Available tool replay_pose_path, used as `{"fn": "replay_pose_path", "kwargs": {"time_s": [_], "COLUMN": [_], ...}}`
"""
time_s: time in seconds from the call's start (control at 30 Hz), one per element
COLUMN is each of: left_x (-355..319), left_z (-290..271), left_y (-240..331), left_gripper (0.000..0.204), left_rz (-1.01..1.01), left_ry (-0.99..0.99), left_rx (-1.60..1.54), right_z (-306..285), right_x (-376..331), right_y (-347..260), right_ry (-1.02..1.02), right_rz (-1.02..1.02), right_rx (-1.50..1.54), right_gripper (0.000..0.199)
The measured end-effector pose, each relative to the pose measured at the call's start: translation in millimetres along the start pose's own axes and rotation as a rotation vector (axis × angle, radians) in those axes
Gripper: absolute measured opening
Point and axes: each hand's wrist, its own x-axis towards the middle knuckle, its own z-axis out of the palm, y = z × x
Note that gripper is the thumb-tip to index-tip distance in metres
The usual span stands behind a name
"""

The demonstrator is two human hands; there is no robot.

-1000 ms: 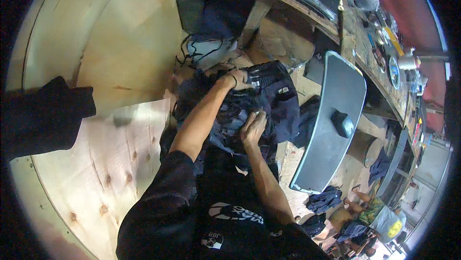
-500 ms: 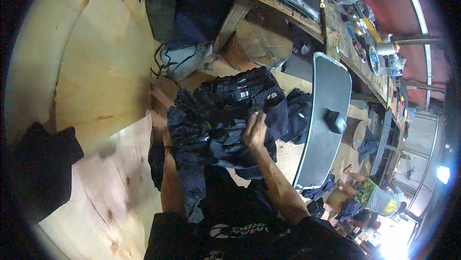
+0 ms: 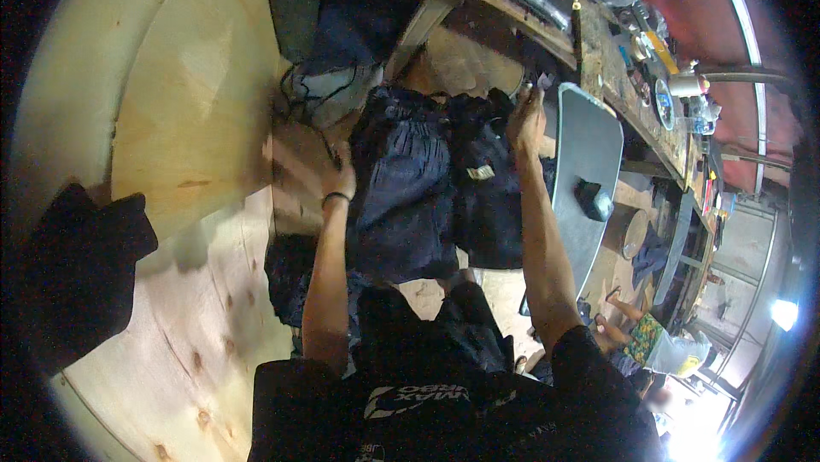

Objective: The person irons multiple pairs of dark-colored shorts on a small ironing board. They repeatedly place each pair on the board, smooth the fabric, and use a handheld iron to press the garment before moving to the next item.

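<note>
Head view shows your left hand (image 3: 339,178) closed on the left edge of a dark navy garment (image 3: 427,184), fingers curled into the cloth, a dark band at the wrist; your right hand (image 3: 527,118) grips the garment's upper right corner, fingers pinched around the fabric; between your two hands the garment hangs spread out in front of you, a small pale label (image 3: 480,172) showing near its middle; just right of it stands a grey padded ironing board (image 3: 589,180) with a dark iron (image 3: 594,201) resting on it; a plywood table (image 3: 171,154) lies at your left, bearing a black cloth (image 3: 73,266).
</note>
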Motion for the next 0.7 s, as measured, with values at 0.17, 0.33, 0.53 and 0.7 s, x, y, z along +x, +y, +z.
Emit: {"fn": "replay_pose_path", "kwargs": {"time_s": [0.17, 0.33, 0.53, 0.7], "left_x": [-6.4, -93.8, -210.4, -185.8], "left_z": [11.1, -23.3, 68.6, 155.8], "left_y": [51.8, 72.2, 70.0, 76.4], "left_gripper": [0.087, 0.060, 0.039, 0.058], "left_rz": [0.126, 0.482, 0.824, 0.662], "left_ry": [0.321, 0.643, -0.264, -0.025], "left_rx": [0.037, -0.029, -0.012, 0.077], "right_z": [0.5, 4.6, 18.2, 5.0], "right_x": [-58.0, -104.1, -72.6, -58.5], "right_y": [16.5, 32.0, 55.9, 61.2], "right_ry": [-0.316, -0.541, -0.476, -0.376], "right_rz": [0.171, 0.196, 0.154, 0.134], "right_rx": [0.509, 0.364, 0.629, 0.481], "right_gripper": [0.043, 0.046, 0.048, 0.045]}}
